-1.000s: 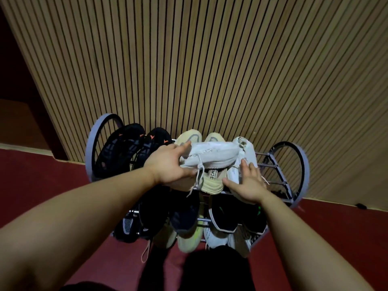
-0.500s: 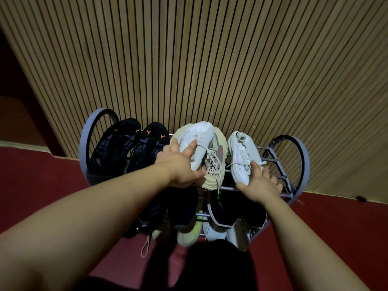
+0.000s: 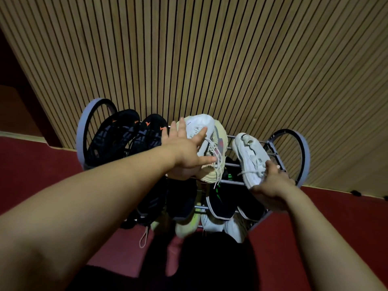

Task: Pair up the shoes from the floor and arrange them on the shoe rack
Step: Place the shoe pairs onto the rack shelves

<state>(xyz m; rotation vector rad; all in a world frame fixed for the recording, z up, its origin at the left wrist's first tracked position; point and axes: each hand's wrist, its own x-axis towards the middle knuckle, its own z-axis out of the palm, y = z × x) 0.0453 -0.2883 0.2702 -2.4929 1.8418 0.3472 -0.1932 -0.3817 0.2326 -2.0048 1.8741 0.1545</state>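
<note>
On the top tier of the shoe rack (image 3: 79, 133), toward its right end, the white sneaker (image 3: 249, 152) lies across the bars with its toe toward the far wall and its heel over the near bar. The right hand (image 3: 273, 183) grips that heel, fingers curled over the collar. Left of it, a white knit shoe (image 3: 197, 124) rests on top of a cream shoe (image 3: 220, 143), not on the bars. The left hand (image 3: 184, 158) is spread flat with straight fingers against the knit shoe and holds nothing. A black pair (image 3: 126, 133) with orange marks occupies the left end of the tier. The lower tiers carry dark, lime and white shoes.

Handling notes, as judgement:
- The two white shoes appear to be mates, but this cannot be confirmed.
- Both are probably light. The uppers are soft and yield under pressure, and the soles are the stiff part.
- Take hold at the heel or pinch the sole edge. Do not squeeze the toe box.
- The stacked knit shoe sits on a rounded surface and may slide. Steady it before lifting.
- Loose laces (image 3: 218, 164) hang near the bars and may snag. Lift clear before moving the shoe sideways into the gap beside the sneaker.
</note>
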